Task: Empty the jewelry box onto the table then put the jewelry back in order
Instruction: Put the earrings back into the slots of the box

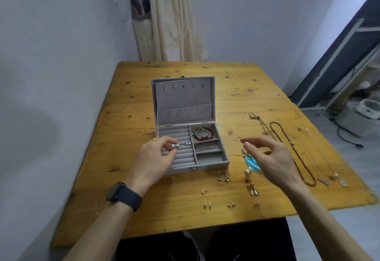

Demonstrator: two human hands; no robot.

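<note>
Hands at work over a grey velvet-lined jewelry box (211,167), which stands open near the middle of a knotty wooden table (133,100), its lid upright towards the far wall.

The left hand (158,155), with a gold ring (153,139) on one finger and a black watch (123,196) at the wrist, pinches a small sparkling silver piece (174,145) between thumb and fingertips just above the box's ring rolls; it is too small to tell whether it is a ring or an earring. Beside it, a blue-stoned piece (187,143) sits on the rolls.

The right hand (273,158) is held to the right of the box, fingers apart and loosely curved, gripping nothing. It is over a turquoise pendant (251,163) lying on the table; whether it touches the pendant cannot be told.

Red bead bracelets (202,134) fill the box's far right compartment, and a fine chain (206,148) lies in the one below.

Out on the table, a dark red beaded necklace (287,147), a dark cord (260,123) and thin chains (320,158) are laid out side by side on the right. Drop earrings (223,176) and gold studs (207,204) lie in pairs along the near edge. A cream curtain (168,18) hangs behind.
</note>
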